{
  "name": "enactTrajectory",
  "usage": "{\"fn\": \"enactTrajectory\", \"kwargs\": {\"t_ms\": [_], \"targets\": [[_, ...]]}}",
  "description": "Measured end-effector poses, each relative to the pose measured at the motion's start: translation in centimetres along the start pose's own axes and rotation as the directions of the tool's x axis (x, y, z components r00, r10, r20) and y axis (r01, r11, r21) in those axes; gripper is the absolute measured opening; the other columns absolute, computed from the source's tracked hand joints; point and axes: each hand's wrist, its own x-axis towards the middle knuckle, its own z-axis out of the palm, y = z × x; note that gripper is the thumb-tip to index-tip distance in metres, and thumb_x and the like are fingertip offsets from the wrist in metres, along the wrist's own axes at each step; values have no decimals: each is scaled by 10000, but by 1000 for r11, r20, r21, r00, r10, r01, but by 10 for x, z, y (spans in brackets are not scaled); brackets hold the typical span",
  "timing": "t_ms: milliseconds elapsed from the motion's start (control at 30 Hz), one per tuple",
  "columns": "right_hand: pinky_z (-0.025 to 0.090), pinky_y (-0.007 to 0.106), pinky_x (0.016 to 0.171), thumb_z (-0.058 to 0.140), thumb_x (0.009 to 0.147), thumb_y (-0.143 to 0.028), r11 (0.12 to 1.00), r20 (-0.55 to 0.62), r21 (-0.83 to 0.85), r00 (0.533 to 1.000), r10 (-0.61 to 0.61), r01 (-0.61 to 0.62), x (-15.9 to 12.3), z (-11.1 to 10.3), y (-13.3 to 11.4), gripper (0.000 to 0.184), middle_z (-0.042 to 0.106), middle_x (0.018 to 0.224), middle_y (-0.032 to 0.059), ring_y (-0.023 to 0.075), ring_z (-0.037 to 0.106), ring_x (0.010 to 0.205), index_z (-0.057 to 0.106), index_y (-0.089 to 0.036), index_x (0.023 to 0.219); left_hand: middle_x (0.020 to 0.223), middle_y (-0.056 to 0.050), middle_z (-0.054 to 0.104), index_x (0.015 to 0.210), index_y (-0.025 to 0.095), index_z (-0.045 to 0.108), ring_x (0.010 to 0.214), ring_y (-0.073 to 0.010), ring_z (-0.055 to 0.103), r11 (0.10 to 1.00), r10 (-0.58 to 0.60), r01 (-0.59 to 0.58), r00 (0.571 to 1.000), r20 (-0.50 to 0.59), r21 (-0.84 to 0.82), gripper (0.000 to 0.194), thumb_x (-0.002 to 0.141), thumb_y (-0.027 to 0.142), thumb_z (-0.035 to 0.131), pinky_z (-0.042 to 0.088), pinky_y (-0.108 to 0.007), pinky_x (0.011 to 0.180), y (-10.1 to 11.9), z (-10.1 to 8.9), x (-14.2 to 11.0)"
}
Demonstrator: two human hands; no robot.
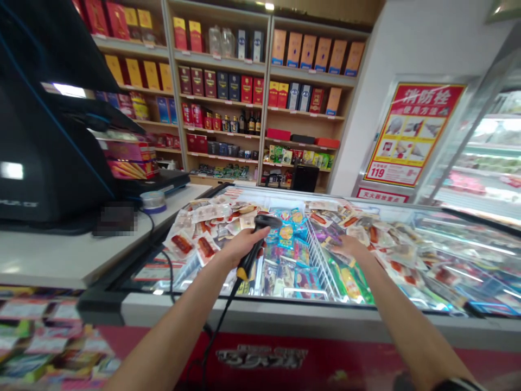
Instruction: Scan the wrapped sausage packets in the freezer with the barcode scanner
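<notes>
L hand (240, 248) grips a black-and-yellow handheld scanner (251, 258) over a chest-style display case (285, 311) in a shop, fingers wrapped round the handle, thumb lying up toward the scanner's head. A black cable (225, 314) hangs from the handle's butt, below the L fingers.

R hand (349, 247), w/ a dark band (456, 384) at the wrist, reaches in among the pkgs; its fingertips are at a purple pkg (326, 233), but blur hides detail, so can't tell if they're spread, pressed tog. or pinching it.

Btw. the two hands' fingers: blue bags (285, 235) and a white wire divider (321, 262), the latter nearer the R fingers. Green pkgs (350, 281) lie just below the R fingers, on the wearer's side. Clear sausage pkgs (206, 247) are heaped left of the L fingers; more reddish-brown pkgs (399, 265) spread out right of the R hand.

Well left of the L fingers, a white counter (36, 259) bears a black till (52, 146), a tape roll (153, 201) and, behind, a pink box (129, 162). Far beyond both hands' fingers, wall shelves (222, 64) carry rows of boxes & bottles, incl. red, yellow and orange cartons. Up and right of the R fingers: a red-and-yellow poster (415, 132) marked "119."
</notes>
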Motion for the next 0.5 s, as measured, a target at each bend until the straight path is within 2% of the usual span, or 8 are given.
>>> {"fn": "enactTrajectory", "kwargs": {"t_ms": [100,167,267,367,500], "targets": [[402,315,618,670,487,-441,999,129,-48,992,-12,19,-1,6,-6,358,633,763,92,239,583,744,619,-171,717,565,0,532,687,131,503,426,-77,489,1000,-17,17,1000,-9,5,395,600,505,598,370,-196,395,2,3,-1],[400,295,599,627,549,-441,999,60,16,998,-29,28,-1,13,-19,365,630,777,93,227,580,735,613,-158,780,575,3,527,700,130,502,423,-74,485,1000,-8,8,1000,-11,16,394,612,503,590,367,-195,392,4,2,-3],[401,278,593,571,616,-368,977,-79,208,996,-31,47,1,25,-46,334,631,775,67,201,576,710,593,-160,877,587,8,520,707,132,499,422,-70,480,999,15,-15,1000,-14,28,384,627,498,579,370,-195,390,7,0,-8],[408,273,614,529,630,-281,906,-151,407,986,-64,121,3,35,-77,333,630,769,30,179,571,692,564,-179,944,564,18,511,680,144,484,427,-74,485,999,33,-33,999,-21,23,359,628,484,585,376,-196,395,14,-2,-15],[412,278,667,507,620,-252,834,-218,521,973,-73,179,2,42,-115,341,624,827,39,175,568,732,545,-164,948,537,28,503,680,148,485,429,-75,488,999,33,-33,999,-28,1,330,637,457,591,383,-195,407,23,-4,-24]]}}
